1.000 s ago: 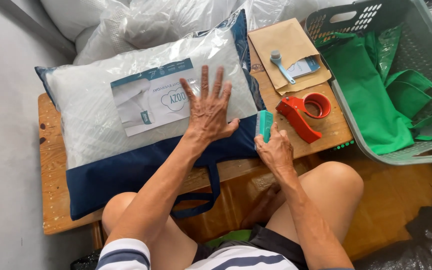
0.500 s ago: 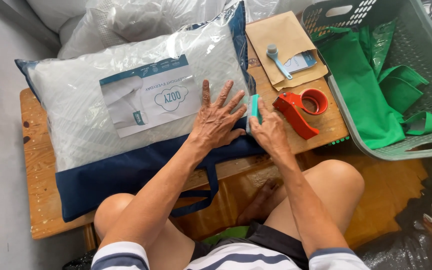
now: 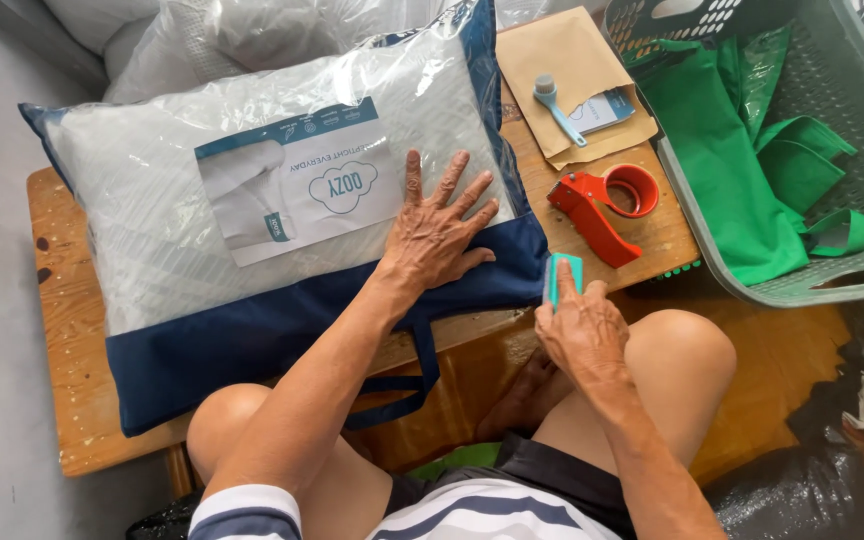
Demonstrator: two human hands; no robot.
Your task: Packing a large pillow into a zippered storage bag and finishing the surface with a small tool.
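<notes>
Left hand [image 3: 439, 235] spread flat, pressing the bagged pillow [image 3: 252, 210] onto the desk [image 3: 57, 300]; right hand [image 3: 582, 330] closed around a teal scraper [image 3: 563, 275] at the bag's corner. Seemingly smoothing or sealing; red tape dispenser [image 3: 602, 205] just beyond.

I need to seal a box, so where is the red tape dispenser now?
In the head view, the red tape dispenser lies on the wooden table, right of the bagged white pillow, below the brown paper envelope, just above the right hand.
</notes>
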